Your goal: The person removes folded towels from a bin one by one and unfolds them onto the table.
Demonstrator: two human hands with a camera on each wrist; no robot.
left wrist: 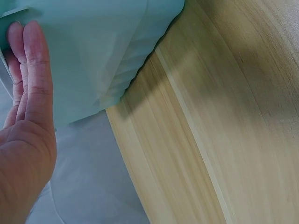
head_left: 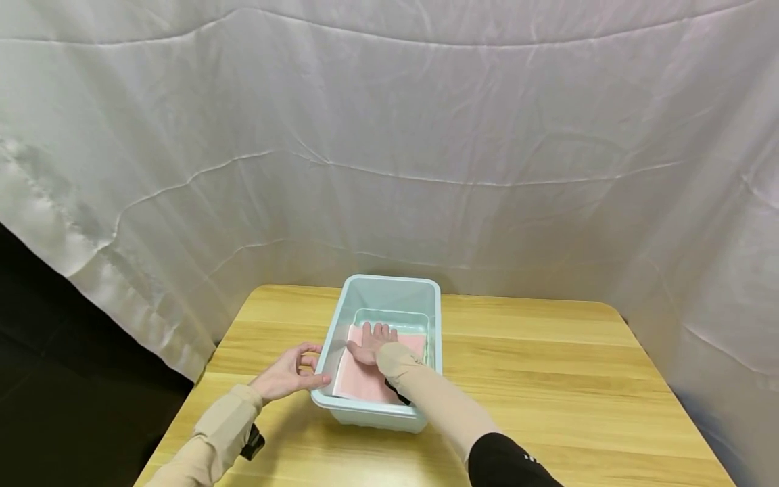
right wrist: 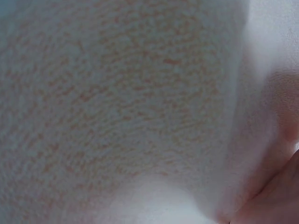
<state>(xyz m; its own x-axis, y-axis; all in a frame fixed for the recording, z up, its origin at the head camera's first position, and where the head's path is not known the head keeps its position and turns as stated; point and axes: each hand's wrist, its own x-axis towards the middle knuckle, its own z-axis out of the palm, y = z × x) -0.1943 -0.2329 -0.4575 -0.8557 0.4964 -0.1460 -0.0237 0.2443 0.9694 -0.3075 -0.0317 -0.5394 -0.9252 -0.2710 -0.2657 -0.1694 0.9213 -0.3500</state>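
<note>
A pale blue-green plastic bin (head_left: 394,287) stands on the wooden table. My left hand (head_left: 288,374) holds its left side, the thumb over the rim and the fingers along the outer wall. In the left wrist view those fingers (left wrist: 37,79) lie nearly straight against the bin wall (left wrist: 88,51). Inside the bin lies a flat, pink sheet with white edges (head_left: 359,384), which looks like folded cloth. My right hand (head_left: 374,343) rests on it with the fingers spread. The right wrist view is mostly filled by a blurred, textured pale surface (right wrist: 117,102).
The wooden table (head_left: 548,379) extends to the right of the bin. Behind it hangs a pale grey curtain (head_left: 426,135), with a dark area (head_left: 73,352) at the left. A small black device (head_left: 252,443) is strapped at the left wrist.
</note>
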